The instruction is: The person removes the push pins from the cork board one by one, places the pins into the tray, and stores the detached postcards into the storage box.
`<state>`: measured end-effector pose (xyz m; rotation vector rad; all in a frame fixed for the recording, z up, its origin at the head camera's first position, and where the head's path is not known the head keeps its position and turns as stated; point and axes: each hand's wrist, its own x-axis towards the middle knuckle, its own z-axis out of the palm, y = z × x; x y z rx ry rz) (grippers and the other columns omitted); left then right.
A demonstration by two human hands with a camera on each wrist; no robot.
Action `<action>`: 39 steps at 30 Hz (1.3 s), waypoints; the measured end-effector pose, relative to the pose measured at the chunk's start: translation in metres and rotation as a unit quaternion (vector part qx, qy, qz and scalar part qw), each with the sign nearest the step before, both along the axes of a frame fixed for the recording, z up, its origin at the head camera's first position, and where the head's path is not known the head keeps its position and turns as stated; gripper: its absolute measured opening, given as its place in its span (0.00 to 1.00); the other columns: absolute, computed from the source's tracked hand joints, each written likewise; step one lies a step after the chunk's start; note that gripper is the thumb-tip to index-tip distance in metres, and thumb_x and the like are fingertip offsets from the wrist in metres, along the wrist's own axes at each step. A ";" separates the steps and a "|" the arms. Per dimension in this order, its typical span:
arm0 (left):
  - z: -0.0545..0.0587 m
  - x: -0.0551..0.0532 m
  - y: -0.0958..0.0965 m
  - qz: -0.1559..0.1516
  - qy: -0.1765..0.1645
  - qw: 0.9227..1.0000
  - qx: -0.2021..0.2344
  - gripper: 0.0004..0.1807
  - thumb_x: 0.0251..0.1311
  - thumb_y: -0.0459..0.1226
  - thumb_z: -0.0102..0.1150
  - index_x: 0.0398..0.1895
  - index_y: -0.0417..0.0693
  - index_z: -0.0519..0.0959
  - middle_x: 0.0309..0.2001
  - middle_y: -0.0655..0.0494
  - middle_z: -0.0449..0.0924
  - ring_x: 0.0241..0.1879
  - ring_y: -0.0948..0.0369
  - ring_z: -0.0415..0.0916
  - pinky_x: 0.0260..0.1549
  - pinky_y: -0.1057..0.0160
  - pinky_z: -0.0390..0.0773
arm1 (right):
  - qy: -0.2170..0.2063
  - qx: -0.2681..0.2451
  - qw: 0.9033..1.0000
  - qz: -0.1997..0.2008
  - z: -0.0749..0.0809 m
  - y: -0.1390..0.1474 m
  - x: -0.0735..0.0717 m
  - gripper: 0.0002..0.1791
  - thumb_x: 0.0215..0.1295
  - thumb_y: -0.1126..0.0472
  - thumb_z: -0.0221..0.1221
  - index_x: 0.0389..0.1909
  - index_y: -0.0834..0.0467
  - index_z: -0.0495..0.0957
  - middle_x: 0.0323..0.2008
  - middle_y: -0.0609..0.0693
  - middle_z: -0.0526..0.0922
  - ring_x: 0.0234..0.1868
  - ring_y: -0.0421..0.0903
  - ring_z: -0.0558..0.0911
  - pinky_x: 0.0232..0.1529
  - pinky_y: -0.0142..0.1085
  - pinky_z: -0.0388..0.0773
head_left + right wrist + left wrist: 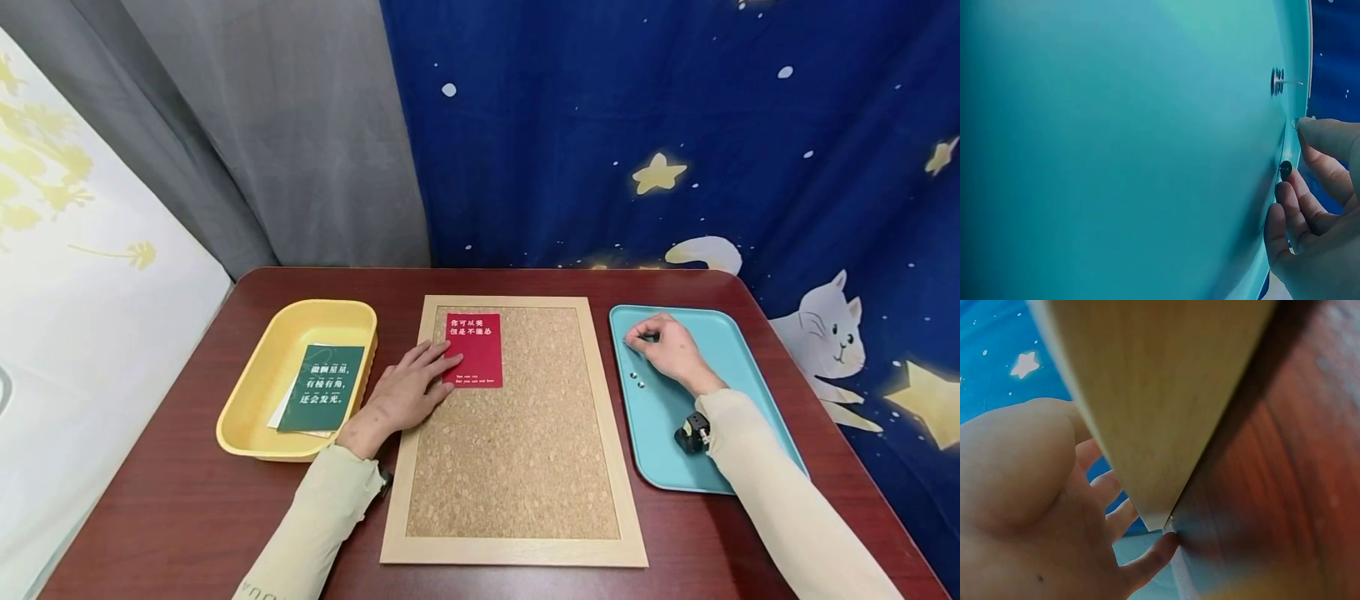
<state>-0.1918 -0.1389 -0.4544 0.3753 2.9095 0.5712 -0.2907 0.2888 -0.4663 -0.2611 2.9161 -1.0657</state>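
A red card (474,362) lies at the upper left of a wood-framed cork board (517,467). My left hand (405,387) rests on the card's left edge with its fingers spread, and its palm lies over the frame. In the left wrist view, that hand (1054,506) is beside the frame's pale side (1154,394). My right hand (667,346) reaches into the blue tray (675,450), thumb and forefinger close together by its left rim. A dark-headed thumbtack (1285,169) shows right by the fingers; I cannot tell whether a tack is pinched. More thumbtacks (640,385) lie close by.
At the left stands a yellow basin (258,367) with a green card (322,390) on top of paler ones. The dark red table (180,500) carries everything. Behind it hang grey and blue curtains (525,167).
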 end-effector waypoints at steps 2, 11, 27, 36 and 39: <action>0.000 0.000 0.000 0.001 -0.001 1.000 0.001 0.31 0.73 0.48 0.57 0.79 0.62 0.67 0.84 0.52 0.55 0.84 0.46 0.45 0.73 0.30 0.61 | 0.001 0.000 1.000 0.000 -0.001 0.001 0.000 0.10 0.74 0.61 0.62 0.44 0.64 0.86 0.57 0.64 0.78 0.58 0.60 0.75 0.59 0.54 0.71; -0.001 -0.001 -0.001 -0.001 -0.002 1.000 0.002 0.31 0.74 0.47 0.57 0.79 0.62 0.67 0.84 0.52 0.55 0.85 0.46 0.45 0.73 0.30 0.61 | -0.012 0.001 1.000 -0.006 -0.003 0.005 0.000 0.11 0.74 0.61 0.61 0.46 0.64 0.86 0.59 0.64 0.76 0.62 0.61 0.74 0.65 0.57 0.70; 0.000 0.001 -0.001 -0.001 -0.002 1.000 0.001 0.31 0.74 0.48 0.57 0.79 0.62 0.67 0.83 0.52 0.56 0.84 0.46 0.45 0.73 0.31 0.61 | -0.012 0.004 1.000 -0.011 -0.002 0.001 0.002 0.11 0.75 0.61 0.60 0.46 0.64 0.85 0.57 0.64 0.75 0.56 0.60 0.74 0.59 0.54 0.71; 0.000 0.000 -0.001 -0.003 -0.001 1.000 0.002 0.31 0.74 0.47 0.57 0.79 0.61 0.67 0.83 0.51 0.56 0.84 0.46 0.45 0.73 0.31 0.62 | -0.001 0.008 1.000 -0.006 0.001 -0.001 -0.001 0.11 0.75 0.59 0.60 0.46 0.63 0.84 0.55 0.64 0.76 0.53 0.59 0.74 0.57 0.54 0.71; 0.001 0.000 -0.001 0.000 -0.003 1.000 0.002 0.32 0.73 0.47 0.58 0.79 0.62 0.67 0.83 0.51 0.56 0.84 0.46 0.45 0.73 0.31 0.61 | 0.007 0.010 1.000 -0.002 0.006 -0.003 -0.002 0.12 0.76 0.57 0.60 0.48 0.63 0.84 0.54 0.64 0.76 0.54 0.60 0.74 0.58 0.56 0.71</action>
